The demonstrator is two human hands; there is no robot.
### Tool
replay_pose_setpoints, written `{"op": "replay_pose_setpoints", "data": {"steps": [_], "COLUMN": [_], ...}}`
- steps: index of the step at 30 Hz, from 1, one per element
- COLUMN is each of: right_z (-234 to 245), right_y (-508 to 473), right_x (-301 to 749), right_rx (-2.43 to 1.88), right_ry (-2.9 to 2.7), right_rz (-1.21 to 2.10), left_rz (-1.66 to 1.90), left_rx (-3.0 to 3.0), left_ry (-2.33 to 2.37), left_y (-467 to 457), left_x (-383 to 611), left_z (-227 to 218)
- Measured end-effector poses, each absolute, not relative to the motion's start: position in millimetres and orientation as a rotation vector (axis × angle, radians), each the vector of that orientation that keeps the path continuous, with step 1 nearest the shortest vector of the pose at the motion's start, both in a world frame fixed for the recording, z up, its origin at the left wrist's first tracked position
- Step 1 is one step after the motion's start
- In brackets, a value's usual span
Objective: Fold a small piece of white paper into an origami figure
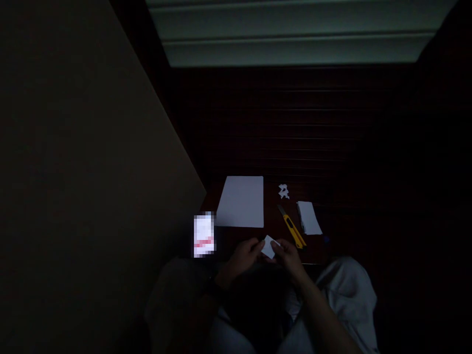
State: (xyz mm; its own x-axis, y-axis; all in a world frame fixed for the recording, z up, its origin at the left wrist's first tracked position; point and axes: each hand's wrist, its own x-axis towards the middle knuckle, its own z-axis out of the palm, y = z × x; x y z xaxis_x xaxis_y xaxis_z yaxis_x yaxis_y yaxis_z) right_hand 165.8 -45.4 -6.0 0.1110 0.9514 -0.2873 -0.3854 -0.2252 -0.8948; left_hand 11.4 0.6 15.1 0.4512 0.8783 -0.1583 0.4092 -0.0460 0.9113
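Both of my hands meet over the near edge of a small dark table (273,231) in a very dim room. My left hand (241,259) and my right hand (291,258) each pinch a side of a small white piece of paper (269,247) held between them. Just beyond my right hand lies a yellow utility knife (293,230). A large white sheet (241,201) lies flat beyond my left hand.
A smaller white paper stack (309,218) lies right of the knife, and a crumpled paper scrap (283,191) sits behind it. A lit, blurred screen (204,235) glows at the table's left. A pale wall (73,172) rises on the left.
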Motion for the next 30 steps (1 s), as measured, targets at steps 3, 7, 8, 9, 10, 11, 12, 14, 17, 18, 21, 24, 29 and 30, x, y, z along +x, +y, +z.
{"op": "replay_pose_setpoints", "data": {"steps": [3,7,8,9,10,11,12,14,17,18,21,24,29,30], "right_z": [-6.6,-6.6,-6.7,-6.8,-7.0,-7.3,-7.7,-8.7,-10.2,-10.5,-10.5,-10.8,-17.6,-19.2], "right_y": [-46.2,-47.3,-47.6,-48.1,-48.6,-49.1,-49.6,-50.3,-50.1,-49.7,-48.2,-46.9,-46.9,-47.1], "right_x": [162.5,161.9,162.2,162.5,162.8,163.0,163.2,163.3,163.7,164.1,166.2,168.9,172.5,173.1], "right_rx": [-1.139,-1.145,-1.151,-1.149,-1.139,-1.125,-1.114,-1.112,-1.149,-1.161,-1.192,-1.220,-1.241,-1.246], "right_ry": [-0.635,-0.614,-0.609,-0.602,-0.597,-0.597,-0.605,-0.666,-0.798,-0.823,-0.872,-0.965,-0.968,-0.946], "right_rz": [1.351,1.299,1.301,1.312,1.331,1.355,1.381,1.433,1.468,1.460,1.373,1.261,1.249,1.249], "left_rz": [0.743,0.894,0.907,0.916,0.922,0.929,0.938,0.957,0.957,0.952,0.926,0.882,0.838,0.843], "left_rx": [1.674,1.576,1.516,1.453,1.392,1.335,1.284,1.195,1.123,1.122,1.192,1.277,1.196,1.173], "left_ry": [1.217,1.243,1.231,1.213,1.189,1.162,1.134,1.087,1.053,1.055,1.066,1.038,1.057,1.055], "left_y": [-3.8,-5.9,-5.2,-4.3,-3.2,-2.1,-1.0,1.0,4.3,5.5,8.9,10.8,11.1,10.9], "left_x": [20.4,29.3,30.0,30.0,29.7,29.2,28.7,28.2,29.0,29.2,28.7,27.3,28.6,29.1], "left_z": [10.6,1.0,-0.5,-1.4,-1.5,-0.9,0.2,3.5,6.8,7.0,5.8,4.6,2.9,1.9]}}
